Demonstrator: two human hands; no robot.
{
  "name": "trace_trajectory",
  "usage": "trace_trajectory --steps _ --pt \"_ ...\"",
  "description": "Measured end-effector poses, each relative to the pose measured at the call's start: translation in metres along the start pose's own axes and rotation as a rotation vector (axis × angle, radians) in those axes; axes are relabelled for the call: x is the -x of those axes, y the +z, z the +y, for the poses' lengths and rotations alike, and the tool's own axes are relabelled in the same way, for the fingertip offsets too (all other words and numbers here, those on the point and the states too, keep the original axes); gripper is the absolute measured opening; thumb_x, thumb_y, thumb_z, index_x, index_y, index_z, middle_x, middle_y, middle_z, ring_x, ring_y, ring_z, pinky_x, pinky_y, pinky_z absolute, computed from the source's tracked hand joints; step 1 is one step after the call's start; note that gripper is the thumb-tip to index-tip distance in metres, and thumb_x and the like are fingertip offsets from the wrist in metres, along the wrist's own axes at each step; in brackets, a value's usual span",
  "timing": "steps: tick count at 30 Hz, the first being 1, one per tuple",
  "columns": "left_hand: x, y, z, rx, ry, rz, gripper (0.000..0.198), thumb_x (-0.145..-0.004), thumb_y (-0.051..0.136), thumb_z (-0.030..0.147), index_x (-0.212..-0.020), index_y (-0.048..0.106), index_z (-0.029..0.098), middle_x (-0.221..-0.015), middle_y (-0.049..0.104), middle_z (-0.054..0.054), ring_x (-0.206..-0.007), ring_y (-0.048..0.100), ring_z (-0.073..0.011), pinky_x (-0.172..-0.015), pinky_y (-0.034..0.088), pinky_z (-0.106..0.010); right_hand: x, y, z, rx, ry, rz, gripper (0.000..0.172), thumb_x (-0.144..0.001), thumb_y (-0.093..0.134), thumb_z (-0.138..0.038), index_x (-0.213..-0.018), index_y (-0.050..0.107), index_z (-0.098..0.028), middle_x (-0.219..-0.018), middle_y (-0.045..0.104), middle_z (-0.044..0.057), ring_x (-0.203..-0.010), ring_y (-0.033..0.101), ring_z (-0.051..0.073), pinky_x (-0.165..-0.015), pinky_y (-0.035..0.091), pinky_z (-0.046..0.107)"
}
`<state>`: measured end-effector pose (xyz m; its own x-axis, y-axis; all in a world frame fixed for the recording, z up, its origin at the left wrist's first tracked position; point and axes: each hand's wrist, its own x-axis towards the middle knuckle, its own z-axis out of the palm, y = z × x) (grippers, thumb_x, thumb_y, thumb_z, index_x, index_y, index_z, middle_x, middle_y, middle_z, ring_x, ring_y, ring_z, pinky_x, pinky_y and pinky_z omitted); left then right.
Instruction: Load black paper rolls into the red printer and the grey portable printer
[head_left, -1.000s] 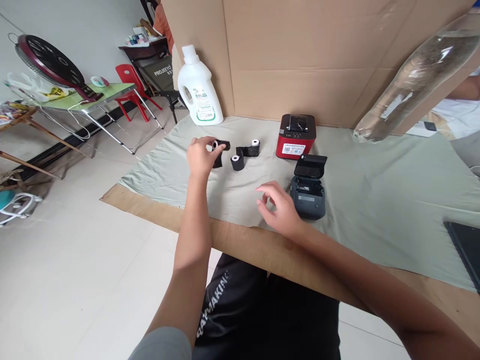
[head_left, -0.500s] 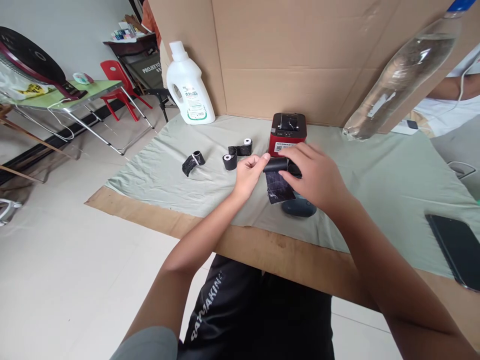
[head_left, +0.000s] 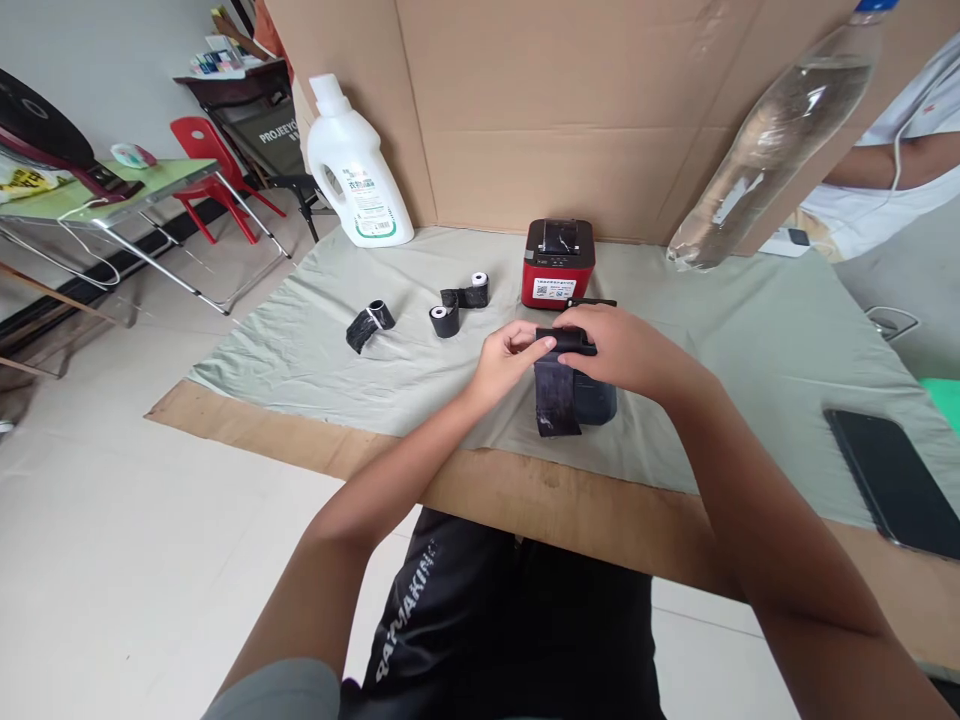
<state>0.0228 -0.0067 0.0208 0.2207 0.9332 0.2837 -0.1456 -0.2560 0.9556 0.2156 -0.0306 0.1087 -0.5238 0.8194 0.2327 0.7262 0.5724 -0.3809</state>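
Note:
My left hand (head_left: 514,358) pinches the left end of a roll of black paper (head_left: 555,340). The fingers of my right hand (head_left: 630,348) close on the roll's right end. From the roll a loose black strip (head_left: 556,402) hangs down. Behind and beneath the strip sits a dark rounded device (head_left: 598,402), partly hidden by the strip and my right hand. A thin black edge (head_left: 596,302) shows just beyond my right fingers; what it belongs to is hidden. Past my hands stands a red and black printer (head_left: 559,270) with black paper in its top.
Partly unrolled black rolls (head_left: 444,320) lie on the cloth (head_left: 300,360) at left, one more (head_left: 371,325) farther left. A white detergent bottle (head_left: 360,175) and a tilted water bottle (head_left: 780,140) stand before the cardboard (head_left: 547,90). A phone (head_left: 892,480) lies right; a person's arm (head_left: 885,165) is behind.
Both hands still hold the roll, which has turned so that the strip hangs straighter and lower. My right hand has shifted off the printer's front. The view has shifted slightly.

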Motion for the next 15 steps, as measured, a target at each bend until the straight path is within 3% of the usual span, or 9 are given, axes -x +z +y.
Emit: trace_trajectory --steps 3,8,13,15 --pt "0.001 0.002 -0.004 0.018 -0.023 -0.019 0.055 -0.077 0.076 0.073 -0.081 0.063 0.02 -0.059 0.056 0.006 -0.055 0.05 -0.009 -0.056 0.041 -0.026 -0.001 -0.001 0.002 0.014 -0.003 -0.018 0.017 -0.089 0.063 -0.025 -0.104 0.071 -0.023 -0.102 0.074 0.008 -0.097 0.066 0.029 -0.077 0.045 0.038" --pt "0.003 0.005 -0.004 0.059 -0.024 -0.092 0.059 -0.069 0.089 0.063 -0.104 0.066 0.022 -0.075 0.069 0.003 -0.065 0.059 -0.0116 -0.065 0.047 -0.027 0.002 -0.009 0.007 -0.138 0.099 -0.109 0.018 -0.093 0.057 -0.026 -0.105 0.07 -0.026 -0.088 0.074 0.003 -0.073 0.063 0.023 -0.065 0.041 0.035" --pt "0.009 0.011 -0.005 0.029 -0.082 -0.081 0.053 -0.079 0.077 0.068 -0.076 0.058 0.019 -0.056 0.047 0.008 -0.052 0.042 -0.0073 -0.054 0.034 -0.024 0.002 -0.006 0.013 -0.124 0.106 -0.08 0.025 -0.085 0.067 -0.027 -0.109 0.068 -0.024 -0.092 0.073 0.004 -0.077 0.063 0.024 -0.067 0.043 0.035" --pt "0.011 0.011 -0.005 -0.009 -0.085 -0.095 0.052 -0.083 0.073 0.068 -0.073 0.056 0.019 -0.057 0.047 0.007 -0.052 0.041 -0.0075 -0.053 0.033 -0.024 0.001 -0.005 0.016 -0.096 0.101 -0.069 0.023 -0.083 0.066 -0.024 -0.106 0.069 -0.023 -0.094 0.073 0.005 -0.079 0.063 0.025 -0.069 0.043 0.036"
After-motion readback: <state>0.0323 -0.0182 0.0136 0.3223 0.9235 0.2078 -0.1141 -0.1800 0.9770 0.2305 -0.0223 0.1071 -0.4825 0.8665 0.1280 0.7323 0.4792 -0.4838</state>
